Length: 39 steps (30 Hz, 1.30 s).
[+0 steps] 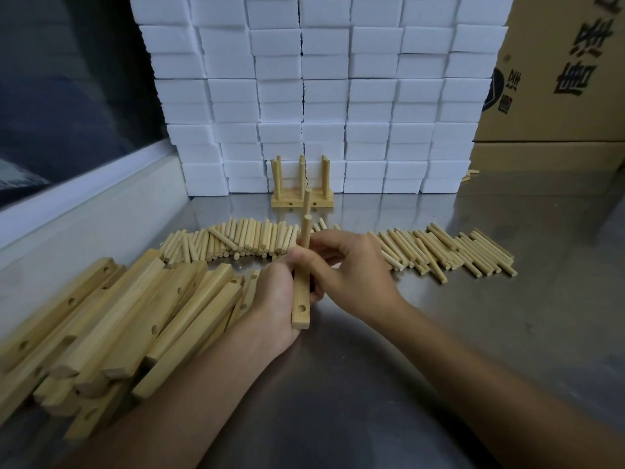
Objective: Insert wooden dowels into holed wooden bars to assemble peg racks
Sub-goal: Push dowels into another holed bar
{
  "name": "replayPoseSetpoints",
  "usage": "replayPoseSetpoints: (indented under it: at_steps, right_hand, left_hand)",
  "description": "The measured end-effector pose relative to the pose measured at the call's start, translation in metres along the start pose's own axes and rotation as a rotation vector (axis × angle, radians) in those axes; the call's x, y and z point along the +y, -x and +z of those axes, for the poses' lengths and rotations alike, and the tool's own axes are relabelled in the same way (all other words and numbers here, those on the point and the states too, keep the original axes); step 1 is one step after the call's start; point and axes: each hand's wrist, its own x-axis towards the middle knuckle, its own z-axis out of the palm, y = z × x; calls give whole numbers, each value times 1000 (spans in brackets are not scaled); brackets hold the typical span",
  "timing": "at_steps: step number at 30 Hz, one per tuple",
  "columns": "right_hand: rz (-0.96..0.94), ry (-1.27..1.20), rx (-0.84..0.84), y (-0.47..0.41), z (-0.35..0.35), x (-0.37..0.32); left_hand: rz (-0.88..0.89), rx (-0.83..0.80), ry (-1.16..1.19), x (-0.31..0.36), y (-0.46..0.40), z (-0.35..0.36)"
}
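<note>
Pale wood makes up the short rectangular holed bar (300, 301) held at the centre of the scene, just above the grey metal table (473, 316), its near end showing one open round hole. Two round wooden dowels (306, 231) stand upright from its far part, one behind the other. The left hand (275, 292) holds the bar from the left, its grip curled around the bar's side. The right hand (345, 269) comes in from the right, its grip pinching the nearer dowel low on its shaft, beside the left thumb.

Left of the hands lies a loose heap of similar pale holed wooden bars (111, 319), overlapping at angles. Beyond the hands a long row of loose pale wooden dowels (439, 252) stretches left to right across the table. Farther back stands a finished wooden peg rack (302, 187) with upright pegs, just in front of a tall wall of stacked white foam blocks (321, 89). Brown printed cardboard boxes (558, 69) rise at the far right.
</note>
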Motion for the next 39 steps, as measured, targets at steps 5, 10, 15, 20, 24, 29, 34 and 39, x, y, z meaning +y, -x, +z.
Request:
replayPoseSetpoints:
  at_steps: [5,10,15,20,24,29,34,39]
  right_hand:
    - [-221,270,164,0,-23,18]
    - [-6,609,217,7,-39,47]
    - [352,819,11,12,-38,59]
    - [371,874,-10,12,-38,58]
    - [391,888,11,12,-39,57]
    - [390,858,42,10,-40,57]
    - [416,888,-40,9,-37,59]
    - [336,749,1,10,-40,56]
  left_hand:
    - [-47,11,72,1,-1,-2]
    - [-67,13,53,0,0,-2]
    - [-63,1,45,1,0,-3]
    - [-52,-10,22,0,1,-3]
    - [-52,-9,29,0,2,-3]
    - [-55,-9,27,1,3,-3]
    - [-31,-29,32,2,4,-2]
    - [-20,-36,50,3,6,-2]
